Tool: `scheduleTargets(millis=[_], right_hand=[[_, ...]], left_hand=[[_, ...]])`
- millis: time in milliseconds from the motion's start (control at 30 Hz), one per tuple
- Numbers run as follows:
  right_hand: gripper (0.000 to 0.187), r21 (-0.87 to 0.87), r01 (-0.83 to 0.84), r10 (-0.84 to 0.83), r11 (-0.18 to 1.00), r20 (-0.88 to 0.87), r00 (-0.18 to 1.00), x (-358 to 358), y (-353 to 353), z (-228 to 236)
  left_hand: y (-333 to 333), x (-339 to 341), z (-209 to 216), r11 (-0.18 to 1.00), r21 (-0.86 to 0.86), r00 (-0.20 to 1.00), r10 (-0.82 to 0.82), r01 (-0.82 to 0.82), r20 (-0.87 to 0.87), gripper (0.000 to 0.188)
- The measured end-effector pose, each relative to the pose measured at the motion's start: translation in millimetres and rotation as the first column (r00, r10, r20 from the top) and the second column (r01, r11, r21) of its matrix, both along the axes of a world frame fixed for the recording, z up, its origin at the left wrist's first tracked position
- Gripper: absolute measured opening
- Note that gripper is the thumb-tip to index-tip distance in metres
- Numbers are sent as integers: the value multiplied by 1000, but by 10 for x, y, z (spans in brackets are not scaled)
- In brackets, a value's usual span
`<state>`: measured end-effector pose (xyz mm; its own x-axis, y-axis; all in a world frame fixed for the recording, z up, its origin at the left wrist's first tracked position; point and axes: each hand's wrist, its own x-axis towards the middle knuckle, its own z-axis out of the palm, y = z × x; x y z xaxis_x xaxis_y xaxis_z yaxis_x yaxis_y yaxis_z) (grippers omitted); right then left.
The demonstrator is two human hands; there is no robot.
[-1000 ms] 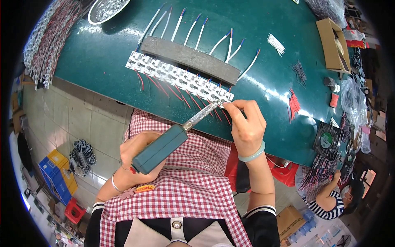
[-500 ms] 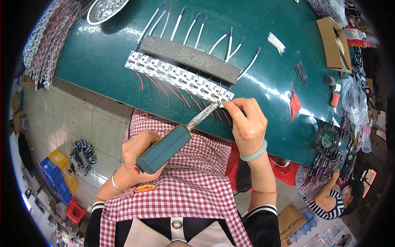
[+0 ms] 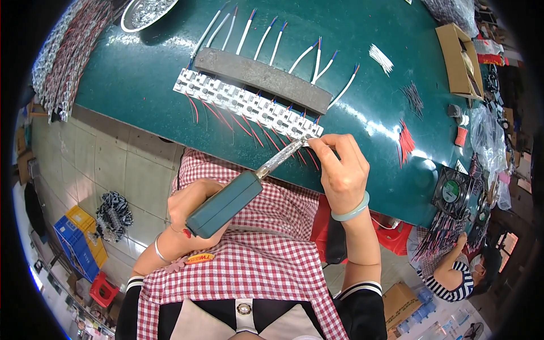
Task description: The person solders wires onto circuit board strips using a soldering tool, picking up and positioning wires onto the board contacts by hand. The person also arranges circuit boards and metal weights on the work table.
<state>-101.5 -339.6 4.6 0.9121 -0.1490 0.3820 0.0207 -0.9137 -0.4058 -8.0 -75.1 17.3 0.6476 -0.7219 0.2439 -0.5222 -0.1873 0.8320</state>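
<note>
My left hand [image 3: 194, 211] is wrapped around the green handle of a soldering iron [image 3: 226, 203]. The iron's metal shaft slants up to the right, its tip at the right end of a row of small white circuit boards [image 3: 247, 106]. Beside that tip, my right hand [image 3: 344, 164] is closed in a pinch; what sits between its fingertips is too small to make out. Thin red wires [image 3: 253, 134] stick out from the boards' near side. A long grey bar [image 3: 263, 80] lies along their far side, across white cables [image 3: 264, 38] with coloured ends.
On the green table [image 3: 374, 102] lie bundles of white [image 3: 381, 59], grey [image 3: 413, 100] and red wires [image 3: 406, 143]. A metal bowl [image 3: 129, 22] stands far left, a cardboard box [image 3: 457, 62] far right, and a black fan [image 3: 452, 192] near right. Another person [image 3: 453, 277] works at lower right.
Hardly anything differs. The soldering iron and both hands stay at the right end of the boards, with only a very slight shift.
</note>
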Motion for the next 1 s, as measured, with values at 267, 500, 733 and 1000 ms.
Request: scheduleTargets(millis=[267, 500, 733, 1000], right_hand=[[29, 28, -1, 1, 1000, -2, 1000, 19, 2, 27], [28, 31, 3, -3, 1000, -14, 1000, 23, 6, 49], [26, 27, 19, -18, 999, -30, 999, 14, 21, 62], [28, -74, 82, -79, 994, 41, 996, -97, 85, 220]], left_hand=[[6, 7, 14, 998, 57, 1000, -5, 6, -16, 24], [22, 8, 59, 998, -49, 998, 29, -32, -54, 18], [62, 17, 74, 998, -36, 998, 54, -55, -13, 19], [140, 32, 109, 995, 47, 996, 87, -86, -28, 22]])
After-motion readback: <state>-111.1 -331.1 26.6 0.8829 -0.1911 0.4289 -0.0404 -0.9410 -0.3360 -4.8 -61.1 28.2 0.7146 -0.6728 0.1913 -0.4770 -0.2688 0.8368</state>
